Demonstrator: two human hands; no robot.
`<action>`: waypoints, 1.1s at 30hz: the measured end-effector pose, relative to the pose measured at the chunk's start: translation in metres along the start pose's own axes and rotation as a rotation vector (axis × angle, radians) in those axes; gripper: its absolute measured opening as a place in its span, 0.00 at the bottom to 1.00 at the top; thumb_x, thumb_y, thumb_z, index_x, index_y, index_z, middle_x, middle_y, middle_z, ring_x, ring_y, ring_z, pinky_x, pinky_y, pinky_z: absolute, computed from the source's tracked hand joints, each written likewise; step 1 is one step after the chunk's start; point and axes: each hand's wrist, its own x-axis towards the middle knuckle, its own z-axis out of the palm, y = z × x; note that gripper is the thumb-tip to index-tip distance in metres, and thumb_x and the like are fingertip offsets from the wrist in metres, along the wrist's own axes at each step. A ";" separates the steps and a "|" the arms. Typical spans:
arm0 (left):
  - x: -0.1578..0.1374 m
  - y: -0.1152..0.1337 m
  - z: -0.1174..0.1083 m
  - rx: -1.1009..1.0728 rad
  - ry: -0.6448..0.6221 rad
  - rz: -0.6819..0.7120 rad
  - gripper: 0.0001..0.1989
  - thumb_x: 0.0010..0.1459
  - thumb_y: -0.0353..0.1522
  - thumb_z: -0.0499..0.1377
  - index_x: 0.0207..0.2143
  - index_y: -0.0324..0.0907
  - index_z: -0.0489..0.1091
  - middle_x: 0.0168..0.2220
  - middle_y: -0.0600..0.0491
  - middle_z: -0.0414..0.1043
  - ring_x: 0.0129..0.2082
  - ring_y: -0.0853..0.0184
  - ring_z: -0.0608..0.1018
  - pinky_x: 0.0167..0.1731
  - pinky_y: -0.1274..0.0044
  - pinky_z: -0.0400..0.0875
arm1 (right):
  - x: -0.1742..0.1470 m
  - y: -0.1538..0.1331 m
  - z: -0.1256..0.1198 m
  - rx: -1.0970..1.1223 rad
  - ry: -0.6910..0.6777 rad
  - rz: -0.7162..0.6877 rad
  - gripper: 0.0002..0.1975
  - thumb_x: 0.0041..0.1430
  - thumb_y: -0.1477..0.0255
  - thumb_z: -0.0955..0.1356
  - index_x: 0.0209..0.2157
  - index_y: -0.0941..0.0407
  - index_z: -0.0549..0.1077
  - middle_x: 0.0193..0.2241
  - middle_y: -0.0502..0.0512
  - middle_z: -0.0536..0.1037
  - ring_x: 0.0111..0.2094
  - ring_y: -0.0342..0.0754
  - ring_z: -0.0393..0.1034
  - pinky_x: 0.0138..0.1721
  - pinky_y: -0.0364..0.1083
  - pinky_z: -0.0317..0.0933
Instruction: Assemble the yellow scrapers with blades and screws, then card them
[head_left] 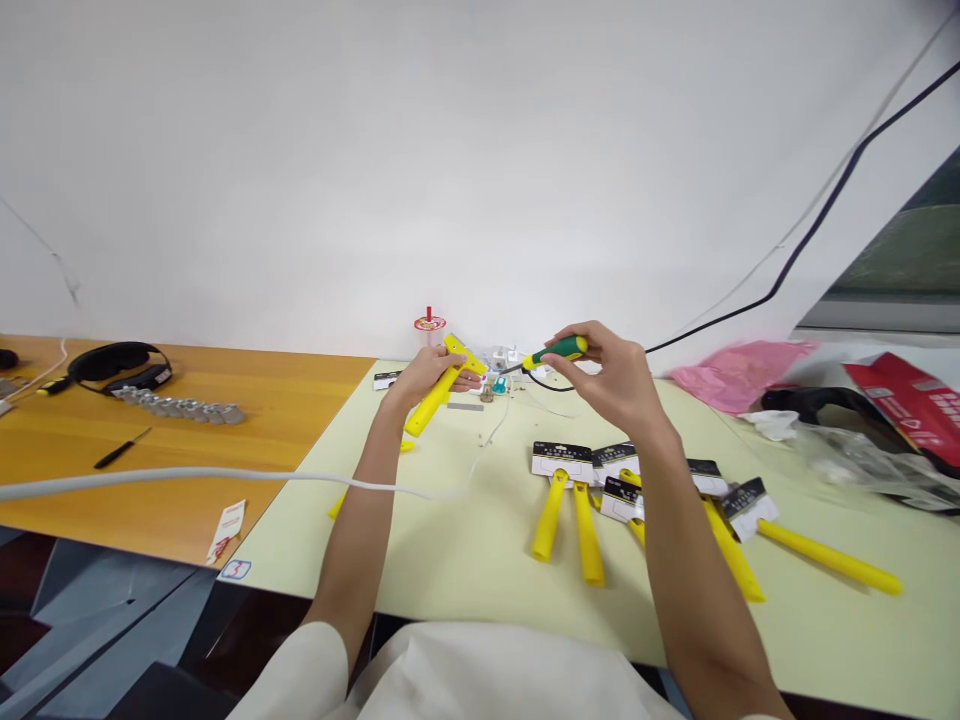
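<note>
My left hand [429, 374] is wrapped round a yellow plastic scraper [432, 405], its T-shaped head up and its handle slanting down toward me. In my right hand [611, 365] is a screwdriver [559, 352] with a green and yellow grip. Its shaft points left toward the scraper's head; whether the tip touches it I cannot tell. Beneath them on the pale table lie a thin grey metal strip [465, 407] and a small teal piece [500, 385]. Several yellow scrapers [589, 535] with black and white cards [562, 460] over their heads lie near my right forearm.
A white cable [225, 474] crosses in front of my left forearm. On the orange table stand headphones [120, 368], a row of metal pieces [184, 406] and a black screwdriver [120, 452]. At right are a pink bag [742, 372] and a red box [911, 400]. A wall rises behind.
</note>
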 end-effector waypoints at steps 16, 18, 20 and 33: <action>-0.007 0.002 0.026 -0.020 -0.115 -0.044 0.08 0.66 0.31 0.67 0.39 0.33 0.78 0.39 0.31 0.86 0.36 0.54 0.90 0.45 0.65 0.86 | -0.001 -0.007 0.007 0.042 0.022 -0.058 0.20 0.67 0.50 0.76 0.48 0.50 0.79 0.45 0.56 0.86 0.46 0.56 0.84 0.56 0.59 0.79; -0.008 0.003 0.026 -0.025 -0.115 -0.046 0.07 0.67 0.31 0.67 0.39 0.33 0.77 0.40 0.31 0.86 0.36 0.54 0.90 0.45 0.65 0.86 | -0.001 -0.008 0.007 0.045 0.024 -0.061 0.20 0.67 0.50 0.76 0.49 0.50 0.79 0.45 0.56 0.86 0.46 0.56 0.84 0.56 0.59 0.79; -0.009 0.004 0.027 -0.036 -0.118 -0.045 0.07 0.67 0.31 0.67 0.38 0.33 0.77 0.39 0.31 0.86 0.36 0.54 0.90 0.46 0.65 0.86 | -0.001 -0.008 0.007 0.046 0.022 -0.058 0.20 0.67 0.50 0.76 0.48 0.50 0.79 0.45 0.56 0.86 0.46 0.56 0.84 0.56 0.59 0.79; -0.014 0.008 0.030 -0.085 -0.127 -0.061 0.08 0.66 0.31 0.68 0.37 0.35 0.75 0.39 0.32 0.86 0.39 0.53 0.90 0.41 0.69 0.87 | 0.000 -0.007 0.007 0.054 0.022 -0.067 0.20 0.67 0.49 0.76 0.48 0.49 0.79 0.45 0.57 0.87 0.46 0.57 0.85 0.56 0.60 0.80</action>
